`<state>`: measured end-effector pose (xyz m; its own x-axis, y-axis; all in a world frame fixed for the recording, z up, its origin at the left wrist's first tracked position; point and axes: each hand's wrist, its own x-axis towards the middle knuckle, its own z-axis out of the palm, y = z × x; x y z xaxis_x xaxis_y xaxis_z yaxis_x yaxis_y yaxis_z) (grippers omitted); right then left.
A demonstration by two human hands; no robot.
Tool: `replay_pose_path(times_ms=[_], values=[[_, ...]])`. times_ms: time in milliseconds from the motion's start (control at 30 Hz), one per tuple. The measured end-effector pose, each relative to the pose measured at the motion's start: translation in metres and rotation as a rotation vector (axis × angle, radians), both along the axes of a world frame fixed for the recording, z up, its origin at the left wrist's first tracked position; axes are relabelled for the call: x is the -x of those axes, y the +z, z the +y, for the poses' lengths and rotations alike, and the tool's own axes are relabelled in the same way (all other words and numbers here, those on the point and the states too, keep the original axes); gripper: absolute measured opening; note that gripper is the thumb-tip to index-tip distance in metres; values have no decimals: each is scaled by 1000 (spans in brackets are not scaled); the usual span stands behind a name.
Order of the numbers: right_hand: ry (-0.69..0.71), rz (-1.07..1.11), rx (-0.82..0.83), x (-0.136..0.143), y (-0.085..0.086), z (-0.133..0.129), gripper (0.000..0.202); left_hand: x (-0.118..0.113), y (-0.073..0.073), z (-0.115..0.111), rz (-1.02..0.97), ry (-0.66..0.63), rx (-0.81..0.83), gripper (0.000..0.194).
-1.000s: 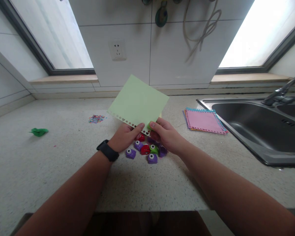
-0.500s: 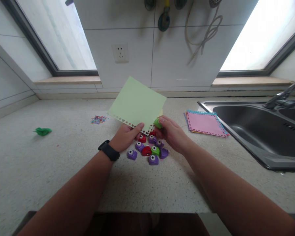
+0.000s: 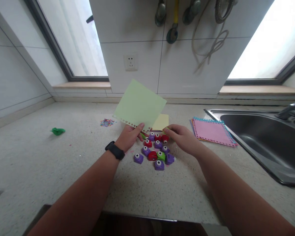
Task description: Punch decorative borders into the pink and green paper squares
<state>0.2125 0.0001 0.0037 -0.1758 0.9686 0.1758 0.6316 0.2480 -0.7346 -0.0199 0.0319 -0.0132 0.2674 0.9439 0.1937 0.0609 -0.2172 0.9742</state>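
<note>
My left hand, wearing a dark watch, pinches the lower edge of a pale green sheet of paper. Small shapes are punched along that edge, and the sheet is tilted up off the counter. Low over the counter at the right end of the punch group is my right hand, its fingers closed. A sliver of a green craft punch shows at its fingertips, mostly hidden. Below the hands stand several purple, red and green craft punches, among them a purple punch and a red punch.
Yellow paper lies behind the punches. A stack of punched sheets with a pink sheet on top is beside the steel sink. Colourful paper bits and a green crumpled thing lie left on the counter.
My right hand has moved away from the paper's punched corner, down and to the right with the green craft punch. The yellow paper shows more. The camera view has shifted.
</note>
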Motion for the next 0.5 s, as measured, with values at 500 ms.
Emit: replay_pose_path(times_ms=[500], values=[[129, -316, 163, -22, 10, -5, 42, 1, -5, 7, -126, -1, 60, 37]])
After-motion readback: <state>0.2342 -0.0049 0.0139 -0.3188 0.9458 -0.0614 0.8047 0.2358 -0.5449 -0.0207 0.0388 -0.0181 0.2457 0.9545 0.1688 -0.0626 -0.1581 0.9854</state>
